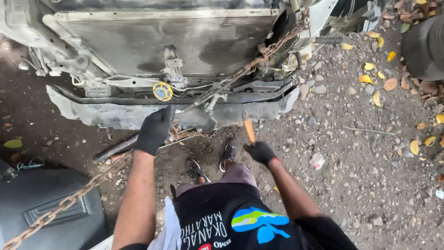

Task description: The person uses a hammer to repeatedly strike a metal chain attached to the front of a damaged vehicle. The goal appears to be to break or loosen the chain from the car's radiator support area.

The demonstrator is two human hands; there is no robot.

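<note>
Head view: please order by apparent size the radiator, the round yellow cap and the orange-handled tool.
1. radiator, by far the largest.
2. orange-handled tool, blurred, in the right hand.
3. round yellow cap; close to the tool, ranking unsure.

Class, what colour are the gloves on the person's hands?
Black, on both the left hand and right hand; head view.
</note>
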